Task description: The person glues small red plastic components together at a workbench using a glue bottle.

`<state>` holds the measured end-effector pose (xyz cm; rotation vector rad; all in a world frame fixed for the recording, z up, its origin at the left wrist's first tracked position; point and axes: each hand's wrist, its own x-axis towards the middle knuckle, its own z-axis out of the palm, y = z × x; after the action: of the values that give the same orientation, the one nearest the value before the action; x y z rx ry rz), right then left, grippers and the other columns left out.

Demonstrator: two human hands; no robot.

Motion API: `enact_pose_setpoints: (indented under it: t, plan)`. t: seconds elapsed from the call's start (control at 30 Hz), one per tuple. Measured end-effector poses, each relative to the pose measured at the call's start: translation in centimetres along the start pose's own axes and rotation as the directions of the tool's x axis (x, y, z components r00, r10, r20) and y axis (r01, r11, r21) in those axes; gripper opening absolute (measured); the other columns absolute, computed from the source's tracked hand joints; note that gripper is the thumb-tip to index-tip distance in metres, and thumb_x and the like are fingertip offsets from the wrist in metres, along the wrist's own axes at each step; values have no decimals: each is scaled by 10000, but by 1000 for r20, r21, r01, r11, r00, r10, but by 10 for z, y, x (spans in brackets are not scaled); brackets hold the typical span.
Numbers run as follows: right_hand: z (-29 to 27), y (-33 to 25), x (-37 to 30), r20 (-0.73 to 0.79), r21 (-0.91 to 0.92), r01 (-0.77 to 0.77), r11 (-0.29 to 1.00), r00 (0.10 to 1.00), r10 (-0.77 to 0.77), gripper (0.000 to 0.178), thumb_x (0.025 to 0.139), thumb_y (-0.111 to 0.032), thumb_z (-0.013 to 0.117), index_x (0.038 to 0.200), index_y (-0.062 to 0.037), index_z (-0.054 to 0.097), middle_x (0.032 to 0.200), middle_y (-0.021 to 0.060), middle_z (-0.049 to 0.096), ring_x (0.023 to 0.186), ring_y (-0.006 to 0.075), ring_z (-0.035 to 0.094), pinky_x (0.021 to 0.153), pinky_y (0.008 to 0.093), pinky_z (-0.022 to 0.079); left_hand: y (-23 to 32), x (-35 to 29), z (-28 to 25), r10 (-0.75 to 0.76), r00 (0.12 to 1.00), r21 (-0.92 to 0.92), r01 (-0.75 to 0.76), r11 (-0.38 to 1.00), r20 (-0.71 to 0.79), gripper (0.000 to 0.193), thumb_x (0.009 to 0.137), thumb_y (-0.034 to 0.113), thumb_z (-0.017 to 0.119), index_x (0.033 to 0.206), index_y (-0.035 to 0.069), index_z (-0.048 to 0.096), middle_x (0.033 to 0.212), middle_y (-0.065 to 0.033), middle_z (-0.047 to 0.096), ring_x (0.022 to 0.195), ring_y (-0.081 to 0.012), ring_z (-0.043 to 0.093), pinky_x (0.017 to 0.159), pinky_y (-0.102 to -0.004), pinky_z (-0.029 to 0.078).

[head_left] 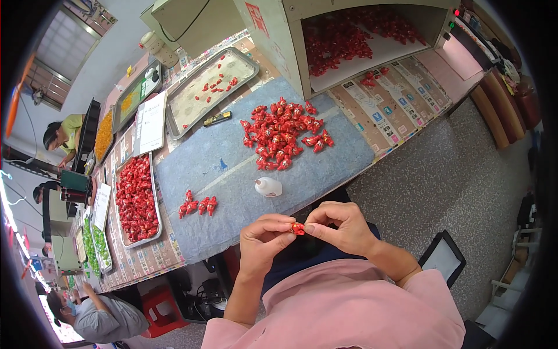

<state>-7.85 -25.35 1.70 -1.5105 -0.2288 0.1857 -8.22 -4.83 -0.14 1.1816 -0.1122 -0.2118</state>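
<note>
Between my two hands, above my lap, is a small red figurine (297, 228). My left hand (264, 237) pinches it from the left with thumb and fingers. From the other side, my right hand (339, 225) closes thumb and forefinger at its right end; whether it grips the figurine itself or a tiny part is too small to tell. On the blue cloth (232, 174) ahead lies a heap of similar red figurines (278, 131). A small group of red figurines (197, 205) lies at the cloth's left. A white squeeze bottle (268, 187) stands just beyond my hands.
Left of the cloth is a metal tray full of red pieces (137, 198). A larger tray (174, 125) holds scattered red parts. A box-shaped machine (293, 58) with red figurines inside stands at the back right. Co-workers (99, 314) sit along the left.
</note>
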Motion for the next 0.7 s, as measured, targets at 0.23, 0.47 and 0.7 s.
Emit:
enact_pose_setpoints:
  t: [0.23, 0.47, 0.7]
  plan:
    - [4, -2, 3, 12, -48, 41, 998, 999, -41, 100, 835, -98, 736, 868, -12, 699, 788, 29, 637, 669, 66, 559, 579, 217, 449, 5, 1, -1, -6, 1000, -49, 6, 999, 0, 186, 753, -94, 714, 900, 17, 687, 1002, -144, 650, 912, -225, 655, 854, -348, 538]
    - [2, -2, 4, 23, -123, 80, 989, 997, -78, 118, 831, -116, 737, 894, -23, 704, 806, 44, 651, 678, 95, 587, 600, 233, 465, 5, 2, -2, 19, 1000, -78, -17, 997, 20, 219, 750, -99, 715, 913, 28, 644, 974, -139, 647, 902, -221, 654, 850, -343, 538]
    - [3, 2, 4, 10, -117, 107, 987, 994, -106, 122, 845, -129, 726, 906, -26, 704, 818, 49, 650, 675, 105, 586, 598, 239, 462, 5, 2, -1, 1, 1000, -73, 0, 997, 14, 221, 742, -102, 723, 903, 26, 640, 962, -135, 645, 892, -208, 647, 839, -327, 536]
